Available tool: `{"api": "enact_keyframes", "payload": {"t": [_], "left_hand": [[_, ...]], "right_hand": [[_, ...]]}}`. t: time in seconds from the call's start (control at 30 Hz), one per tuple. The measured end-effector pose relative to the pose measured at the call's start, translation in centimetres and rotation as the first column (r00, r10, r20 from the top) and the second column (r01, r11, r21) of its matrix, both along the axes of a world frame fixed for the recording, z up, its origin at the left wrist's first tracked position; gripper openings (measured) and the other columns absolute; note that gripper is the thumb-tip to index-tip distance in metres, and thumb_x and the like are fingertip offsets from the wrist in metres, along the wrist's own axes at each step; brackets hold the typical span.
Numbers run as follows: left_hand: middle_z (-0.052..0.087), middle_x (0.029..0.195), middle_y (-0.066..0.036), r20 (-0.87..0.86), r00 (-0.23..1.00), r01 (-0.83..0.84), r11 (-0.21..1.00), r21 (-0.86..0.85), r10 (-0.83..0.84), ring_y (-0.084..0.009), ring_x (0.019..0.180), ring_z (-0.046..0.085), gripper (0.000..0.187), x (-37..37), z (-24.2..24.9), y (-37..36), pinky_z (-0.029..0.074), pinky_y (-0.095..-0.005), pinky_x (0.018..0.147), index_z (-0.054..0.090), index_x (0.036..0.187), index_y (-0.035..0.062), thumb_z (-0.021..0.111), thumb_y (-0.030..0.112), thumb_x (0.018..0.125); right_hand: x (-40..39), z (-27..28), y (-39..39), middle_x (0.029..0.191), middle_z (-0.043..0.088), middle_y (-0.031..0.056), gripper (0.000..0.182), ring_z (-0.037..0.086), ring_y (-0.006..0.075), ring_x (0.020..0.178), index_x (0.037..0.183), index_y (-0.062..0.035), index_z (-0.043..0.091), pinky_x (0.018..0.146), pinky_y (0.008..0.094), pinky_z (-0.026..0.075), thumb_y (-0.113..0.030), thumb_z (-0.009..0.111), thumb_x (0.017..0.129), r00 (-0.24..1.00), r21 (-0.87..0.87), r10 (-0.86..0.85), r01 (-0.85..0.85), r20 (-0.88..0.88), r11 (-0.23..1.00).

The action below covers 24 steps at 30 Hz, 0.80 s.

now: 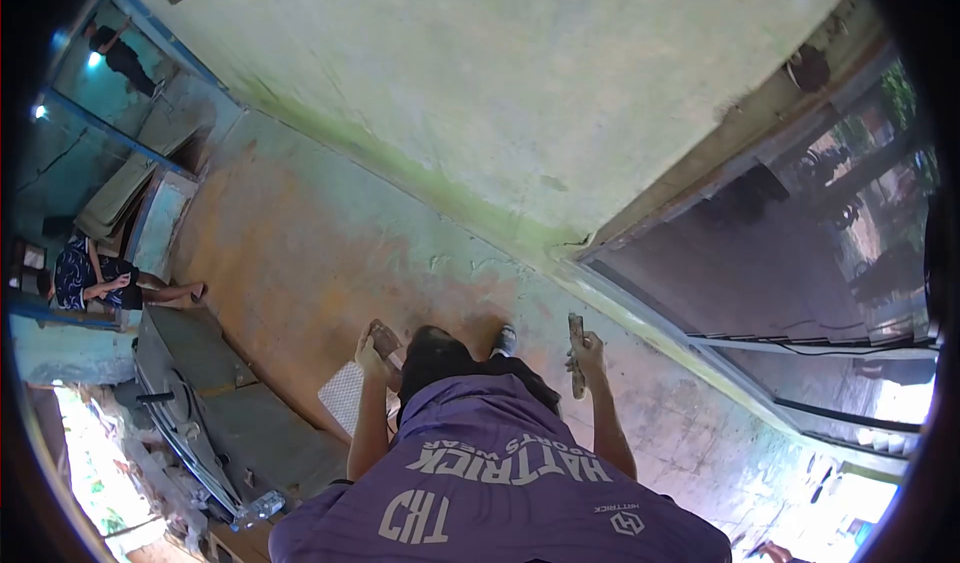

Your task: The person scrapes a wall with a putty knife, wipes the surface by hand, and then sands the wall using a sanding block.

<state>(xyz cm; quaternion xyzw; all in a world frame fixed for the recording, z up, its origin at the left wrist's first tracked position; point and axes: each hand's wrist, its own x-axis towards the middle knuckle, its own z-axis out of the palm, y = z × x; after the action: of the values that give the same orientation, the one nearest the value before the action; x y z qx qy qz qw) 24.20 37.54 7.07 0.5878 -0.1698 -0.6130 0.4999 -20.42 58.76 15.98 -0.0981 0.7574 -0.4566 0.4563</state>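
Note:
My right hand (590,352) is closed around a narrow, flat wooden piece (576,335), worn and stained, held upright above the floor with its ends showing over and under the fingers. My left hand (371,358) is lowered beside my left leg, its fingers stretched out. A brown shape (384,339) overlaps that hand's fingertips; I cannot tell whether the hand touches it. Close below the left hand, a white patterned panel (343,397) lies partly behind my forearm. Between the two hands, a sandalled foot (504,340) shows beyond my dark shorts.
A pale green wall (520,93) rises ahead from the stained floor (290,233). At left, a person (95,278) sits near a dark grey bench-like surface (195,348), with a clear plastic bottle (262,508) by its near end. Another person (120,53) stands farther back. Dark window panes (740,253) line the right.

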Motion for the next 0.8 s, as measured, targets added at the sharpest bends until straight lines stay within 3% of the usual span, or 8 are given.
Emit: {"api": "enact_keyframes", "payload": {"t": [0.1,0.3,0.33,0.47,0.57,0.67,0.77,0.8], "left_hand": [[0.066,0.120,-0.013,0.031,0.999,0.024,0.998,0.063,-0.026,-0.0253,0.104,0.067,0.037,-0.1,1.7,-0.5,0.058,-0.0394,0.086,0.056,0.135,0.0033,0.049,0.011,0.100],[0.069,0.111,-0.010,-0.004,0.956,0.294,0.956,-0.013,-0.294,-0.0222,0.098,0.068,0.034,-0.4,1.7,-2.8,0.058,-0.0366,0.082,0.059,0.131,0.0026,0.051,0.011,0.099],[0.069,0.113,-0.009,-0.045,0.920,0.389,0.921,0.003,-0.388,-0.0209,0.102,0.067,0.031,-0.5,2.1,-3.3,0.054,-0.0330,0.089,0.063,0.126,0.0012,0.053,0.013,0.099],[0.067,0.121,-0.011,0.424,0.663,0.699,0.713,-0.055,-0.617,-0.0225,0.113,0.061,0.028,-2.8,4.4,-4.1,0.044,-0.0311,0.103,0.065,0.120,-0.0026,0.059,0.012,0.097],[0.065,0.127,-0.012,0.209,0.554,0.832,0.544,-0.105,-0.806,-0.0241,0.121,0.058,0.033,-4.3,2.9,-2.4,0.041,-0.0323,0.106,0.064,0.122,-0.0028,0.063,0.018,0.097],[0.059,0.135,-0.014,0.117,0.314,0.944,0.296,-0.145,-0.942,-0.0213,0.128,0.053,0.039,-6.2,-1.4,-0.1,0.039,-0.0329,0.109,0.059,0.130,-0.0033,0.063,0.015,0.096],[0.054,0.142,-0.017,0.007,0.236,0.948,0.229,-0.222,-0.972,-0.0230,0.136,0.046,0.050,-9.5,-6.6,2.1,0.034,-0.0366,0.113,0.052,0.138,-0.0015,0.064,0.024,0.097],[0.051,0.143,-0.017,0.075,0.198,0.957,0.176,-0.229,-0.977,-0.0218,0.136,0.045,0.053,-10.7,-9.4,3.0,0.033,-0.0363,0.113,0.048,0.140,-0.0018,0.063,0.026,0.098]], "right_hand": [[1.7,-0.5,-1.0,0.064,0.060,0.0092,0.026,0.062,0.0175,0.046,0.091,-0.0026,0.055,0.040,0.0315,0.051,-0.028,0.062,0.097,0.998,0.039,0.028,-0.025,-0.063,0.999],[7.7,0.6,-1.7,0.059,0.057,0.0077,0.031,0.060,0.0167,0.046,0.085,-0.0064,0.052,0.040,0.0316,0.050,-0.032,0.064,0.097,0.991,0.137,-0.016,0.035,-0.133,0.990],[8.9,2.2,-2.4,0.059,0.056,0.0075,0.033,0.060,0.0166,0.046,0.083,-0.0064,0.052,0.040,0.0315,0.050,-0.034,0.064,0.097,0.992,0.164,-0.032,0.052,-0.123,0.985],[12.6,2.4,-3.7,0.060,0.056,0.0066,0.040,0.061,0.0163,0.048,0.078,-0.0061,0.050,0.040,0.0309,0.050,-0.038,0.065,0.096,0.986,0.093,-0.097,0.110,-0.139,0.990],[14.8,-0.8,-4.9,0.064,0.057,0.0065,0.042,0.061,0.0159,0.048,0.077,-0.0057,0.049,0.040,0.0295,0.049,-0.039,0.065,0.097,0.952,0.017,-0.202,0.211,-0.231,0.977],[16.2,-2.9,-7.8,0.072,0.059,0.0059,0.034,0.065,0.0162,0.059,0.087,-0.0056,0.053,0.052,0.0290,0.054,-0.036,0.066,0.097,0.931,-0.053,-0.321,0.317,-0.176,0.947],[15.6,-9.0,-9.5,0.078,0.061,0.0040,0.028,0.066,0.0147,0.072,0.094,-0.0064,0.056,0.062,0.0287,0.056,-0.032,0.066,0.098,0.917,-0.107,-0.352,0.337,-0.187,0.935],[15.5,-11.4,-9.6,0.080,0.061,0.0032,0.026,0.067,0.0140,0.077,0.097,-0.0067,0.057,0.066,0.0286,0.057,-0.031,0.065,0.098,0.914,-0.112,-0.355,0.338,-0.199,0.934]]}}
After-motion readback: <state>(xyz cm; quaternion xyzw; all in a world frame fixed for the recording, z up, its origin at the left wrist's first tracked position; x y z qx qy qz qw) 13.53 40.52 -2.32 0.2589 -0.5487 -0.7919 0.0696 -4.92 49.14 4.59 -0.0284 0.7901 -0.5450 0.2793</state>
